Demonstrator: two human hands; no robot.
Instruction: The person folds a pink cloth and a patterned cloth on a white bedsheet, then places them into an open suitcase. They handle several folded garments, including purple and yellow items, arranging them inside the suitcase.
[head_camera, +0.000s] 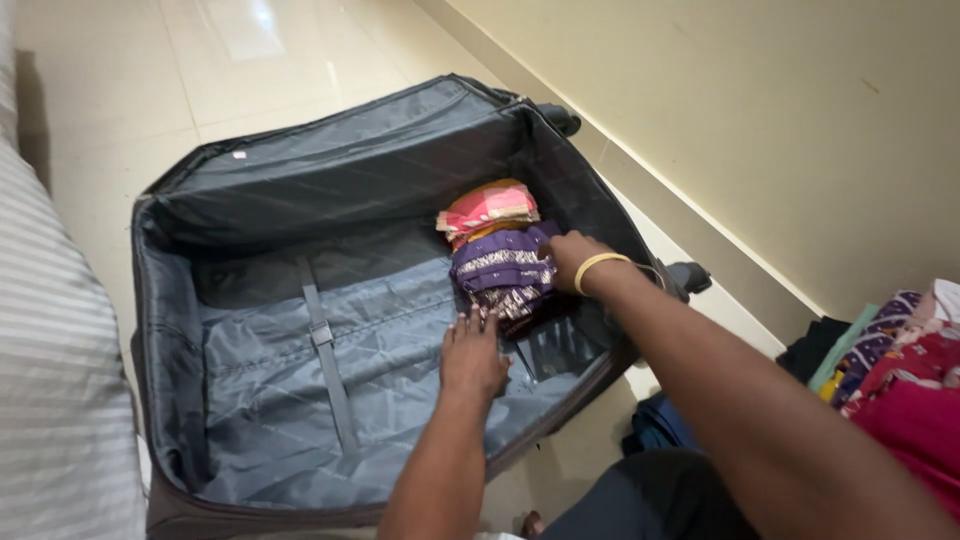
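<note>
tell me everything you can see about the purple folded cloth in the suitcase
The purple folded cloth is a soft bundle with white patterned bands. It lies at the right side of the open grey-lined suitcase, against a pink and orange folded cloth behind it. The right hand presses its far edge; the left hand touches its near edge.

Open suitcase (300, 330) on the floor (120, 90), alongside a wall (760, 120) to its right. Inside, at the right end, two folded cloth bundles: one (488, 208) farther away, another (503, 272) just in front, touching. Left hand (472, 358) flat on the lining before them; right hand (573, 260) on the nearer bundle. Clothes pile (900, 370) far right.
</note>
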